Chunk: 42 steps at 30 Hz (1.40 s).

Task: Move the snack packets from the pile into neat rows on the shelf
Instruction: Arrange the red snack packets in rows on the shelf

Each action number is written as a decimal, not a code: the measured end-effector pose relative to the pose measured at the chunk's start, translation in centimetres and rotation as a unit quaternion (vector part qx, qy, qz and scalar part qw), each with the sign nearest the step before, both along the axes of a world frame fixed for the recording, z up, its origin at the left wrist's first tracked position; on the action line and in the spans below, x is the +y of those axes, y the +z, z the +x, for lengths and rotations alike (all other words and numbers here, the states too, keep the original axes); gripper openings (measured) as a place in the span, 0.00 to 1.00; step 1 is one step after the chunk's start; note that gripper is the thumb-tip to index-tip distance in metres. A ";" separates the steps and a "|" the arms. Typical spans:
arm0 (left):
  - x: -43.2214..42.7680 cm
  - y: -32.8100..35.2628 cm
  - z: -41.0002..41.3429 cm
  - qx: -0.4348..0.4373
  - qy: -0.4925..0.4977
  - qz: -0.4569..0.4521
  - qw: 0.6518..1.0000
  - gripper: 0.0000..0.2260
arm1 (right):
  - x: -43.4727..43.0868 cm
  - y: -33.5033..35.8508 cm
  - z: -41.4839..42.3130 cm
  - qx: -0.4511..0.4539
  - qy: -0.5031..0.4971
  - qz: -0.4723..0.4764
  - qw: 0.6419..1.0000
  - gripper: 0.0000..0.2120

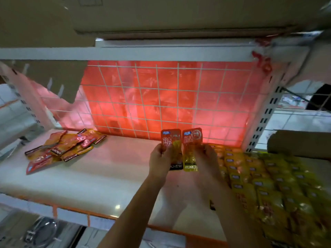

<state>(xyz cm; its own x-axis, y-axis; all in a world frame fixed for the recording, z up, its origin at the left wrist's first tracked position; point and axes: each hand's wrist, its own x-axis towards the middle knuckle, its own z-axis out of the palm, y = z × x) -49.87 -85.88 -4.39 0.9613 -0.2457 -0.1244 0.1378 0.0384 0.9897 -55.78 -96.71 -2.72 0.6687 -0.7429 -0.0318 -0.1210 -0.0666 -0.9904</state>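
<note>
We held a red packet [170,141] in our left hand [159,160] and a yellow packet [192,140] in our right hand [208,158], fingers clamped on each. Their long axes pointed away from us. The rows [259,176] lay just right of them on the shelf [107,176], nearer our right hand.

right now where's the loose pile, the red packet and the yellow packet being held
loose pile [62,147]: head view, red packet mid-heap
red packet [170,140]: head view, upper printed half
yellow packet [192,138]: head view, upper printed half
</note>
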 end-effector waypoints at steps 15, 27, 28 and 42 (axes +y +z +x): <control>-15.8 1.3 -14.9 -0.015 -0.063 0.006 0.998 0.13 | -15.7 2.7 -18.3 -0.007 -0.005 0.003 1.000 0.08; -28.0 1.6 -24.8 -0.029 -0.140 0.066 0.987 0.05 | -28.5 0.5 -29.6 0.055 -0.062 0.042 0.996 0.19; -28.7 1.3 -25.4 -0.029 -0.155 0.080 0.984 0.05 | -28.7 0.9 -30.5 0.049 -0.053 0.057 0.996 0.12; -36.6 -2.9 -30.7 -0.100 -0.208 0.283 0.931 0.08 | -34.6 0.5 -37.1 -0.030 -0.187 0.041 0.981 0.11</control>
<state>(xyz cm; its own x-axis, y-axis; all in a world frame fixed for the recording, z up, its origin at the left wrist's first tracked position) -80.61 -122.50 -7.25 0.8155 -0.5516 -0.1754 -0.1658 -0.5129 0.8422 -92.88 -131.34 -2.18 0.3529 -0.9330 -0.0708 -0.0631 0.0518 -0.9967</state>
